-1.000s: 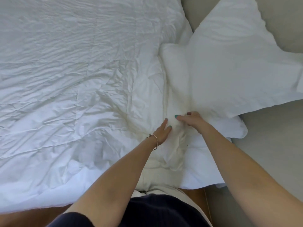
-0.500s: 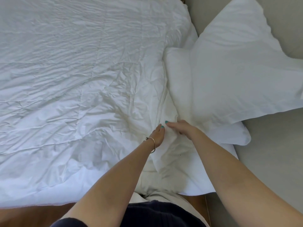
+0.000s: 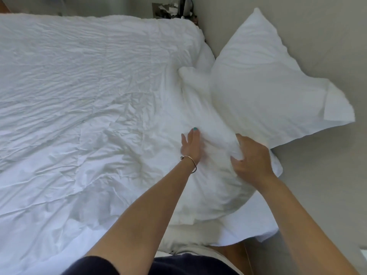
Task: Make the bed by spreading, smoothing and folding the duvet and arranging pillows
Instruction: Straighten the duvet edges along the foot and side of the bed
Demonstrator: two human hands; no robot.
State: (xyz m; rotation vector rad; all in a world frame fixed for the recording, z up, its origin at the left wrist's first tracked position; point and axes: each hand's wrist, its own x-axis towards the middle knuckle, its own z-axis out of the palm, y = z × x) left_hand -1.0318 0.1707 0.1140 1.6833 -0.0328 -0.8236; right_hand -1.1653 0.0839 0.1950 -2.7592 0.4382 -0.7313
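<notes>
A wrinkled white duvet [image 3: 83, 108] covers the bed across the left and middle of the view. A white pillow [image 3: 264, 88] leans upright against the wall at the right. A second white pillow [image 3: 210, 175] lies flat in front of it, partly under the first. My left hand [image 3: 191, 146], with a bangle on the wrist, lies flat with fingers extended on this lower pillow's left side. My right hand [image 3: 251, 157] grips a bunch of the lower pillow's fabric along its right side.
A pale wall [image 3: 307, 36] runs along the head of the bed at the right. A cluttered bedside spot [image 3: 172, 8] shows at the top beyond the bed. Wooden floor [image 3: 232, 253] shows by my legs at the bottom edge.
My head has tilted up, showing more of the bed's far end. My right hand moved right and closed on the lower pillow's fabric; my left hand spread flat beside it.
</notes>
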